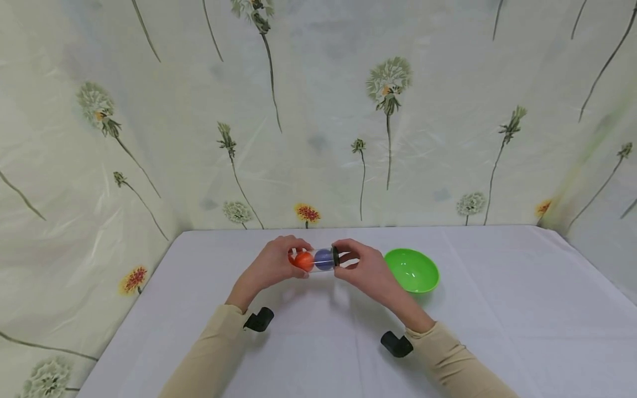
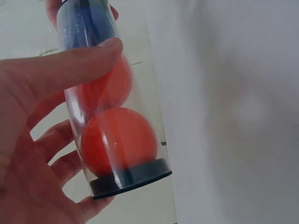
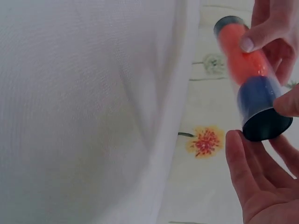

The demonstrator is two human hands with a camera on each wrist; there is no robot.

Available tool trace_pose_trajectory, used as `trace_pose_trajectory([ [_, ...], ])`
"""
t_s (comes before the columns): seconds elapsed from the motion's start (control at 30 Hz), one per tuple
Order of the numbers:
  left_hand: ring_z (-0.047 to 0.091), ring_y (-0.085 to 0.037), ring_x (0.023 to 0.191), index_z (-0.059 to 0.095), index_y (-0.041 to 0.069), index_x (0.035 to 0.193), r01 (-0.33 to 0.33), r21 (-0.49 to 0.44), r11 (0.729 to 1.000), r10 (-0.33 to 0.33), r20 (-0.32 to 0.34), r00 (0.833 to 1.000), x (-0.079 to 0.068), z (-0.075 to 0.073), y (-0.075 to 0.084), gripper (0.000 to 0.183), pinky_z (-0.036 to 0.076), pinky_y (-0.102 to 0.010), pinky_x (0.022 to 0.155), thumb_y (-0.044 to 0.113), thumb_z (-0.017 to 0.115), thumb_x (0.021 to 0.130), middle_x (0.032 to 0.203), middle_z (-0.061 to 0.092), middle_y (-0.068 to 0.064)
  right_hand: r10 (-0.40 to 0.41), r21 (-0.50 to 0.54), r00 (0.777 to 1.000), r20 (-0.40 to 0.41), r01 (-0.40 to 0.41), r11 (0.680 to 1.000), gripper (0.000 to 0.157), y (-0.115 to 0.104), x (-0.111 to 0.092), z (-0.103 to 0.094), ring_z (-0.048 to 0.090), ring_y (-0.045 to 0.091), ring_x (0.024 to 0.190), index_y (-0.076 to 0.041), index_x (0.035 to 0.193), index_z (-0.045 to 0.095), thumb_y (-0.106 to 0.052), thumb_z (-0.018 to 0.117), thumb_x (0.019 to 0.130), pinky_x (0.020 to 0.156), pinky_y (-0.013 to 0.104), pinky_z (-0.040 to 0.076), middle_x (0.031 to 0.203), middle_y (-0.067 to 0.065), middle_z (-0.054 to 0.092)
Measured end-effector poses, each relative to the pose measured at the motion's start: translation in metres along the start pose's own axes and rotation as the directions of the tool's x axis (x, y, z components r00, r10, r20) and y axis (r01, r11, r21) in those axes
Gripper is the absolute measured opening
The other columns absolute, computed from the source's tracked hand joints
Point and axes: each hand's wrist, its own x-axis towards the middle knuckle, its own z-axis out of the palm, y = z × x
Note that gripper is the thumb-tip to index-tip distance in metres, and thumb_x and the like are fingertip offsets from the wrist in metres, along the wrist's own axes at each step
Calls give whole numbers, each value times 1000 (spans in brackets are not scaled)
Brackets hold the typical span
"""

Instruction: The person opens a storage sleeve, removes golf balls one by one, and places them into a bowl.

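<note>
A clear plastic tube point(image 1: 319, 268) with black end caps lies sideways in the air above the table. Inside it sit two orange balls point(image 2: 119, 140) and a blue ball point(image 1: 324, 259), the blue one at the right end. My left hand point(image 1: 280, 258) grips the tube around its orange end, thumb on the near side. At the opposite end, my right hand point(image 1: 365, 270) pinches the black cap point(image 3: 267, 125) between thumb and fingers. In the left wrist view the other black cap point(image 2: 133, 178) is on the tube, past the fingers.
A bright green bowl point(image 1: 412, 271) stands on the white-covered table point(image 1: 497, 331), just right of my right hand. Behind the table hangs a flower-patterned cloth point(image 1: 318, 138). A black wrist camera point(image 1: 260, 319) sits by the left sleeve, another point(image 1: 396, 344) by the right.
</note>
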Motion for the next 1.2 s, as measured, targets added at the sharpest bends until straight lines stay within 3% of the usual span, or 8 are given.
trace_pose_trajectory([
  [0.43, 51, -22, 99, 70, 18, 111, 9, 77, 997, -8, -21, 1000, -2, 7, 5, 43, 43, -43, 82, 13, 88, 73, 98, 60, 4, 14, -87, 998, -56, -19, 996, 42, 0, -2, 9, 66, 17, 88, -6, 119, 60, -12, 72, 79, 76, 32, 55, 106, 3, 67],
  [0.77, 52, -24, 102, 70, 16, 113, 5, 46, 999, -5, -14, 1000, -1, 7, 7, 43, 45, -42, 85, 10, 86, 74, 102, 61, 1, -24, -165, 991, -128, 2, 986, 35, -2, -5, 7, 66, 14, 82, -8, 114, 62, -9, 68, 80, 71, 33, 53, 100, 4, 70],
  [0.9, 52, -26, 103, 70, 15, 113, 13, 31, 999, -13, -2, 1000, -3, 5, 5, 43, 47, -40, 84, 7, 86, 74, 101, 61, 1, 29, -118, 984, -177, -51, 992, 33, -6, -6, 0, 67, 16, 84, -10, 112, 65, -4, 64, 80, 73, 34, 54, 102, 3, 71],
  [1.07, 53, -23, 97, 70, 14, 113, 13, 12, 1000, -14, 13, 1000, -5, 4, -1, 43, 46, -38, 82, 6, 85, 74, 99, 60, 2, 74, -54, 993, -91, -79, 995, 29, -10, -5, -4, 70, 16, 89, -15, 112, 66, -9, 66, 84, 73, 35, 55, 108, 2, 70],
  [1.2, 52, -20, 94, 69, 16, 114, 36, -4, 999, -36, 25, 999, -7, 7, -5, 44, 46, -35, 81, 7, 85, 74, 99, 60, 3, 87, -33, 995, -50, -88, 996, 30, -11, -6, -2, 70, 18, 91, -13, 116, 68, -9, 66, 86, 77, 35, 55, 109, 5, 70],
])
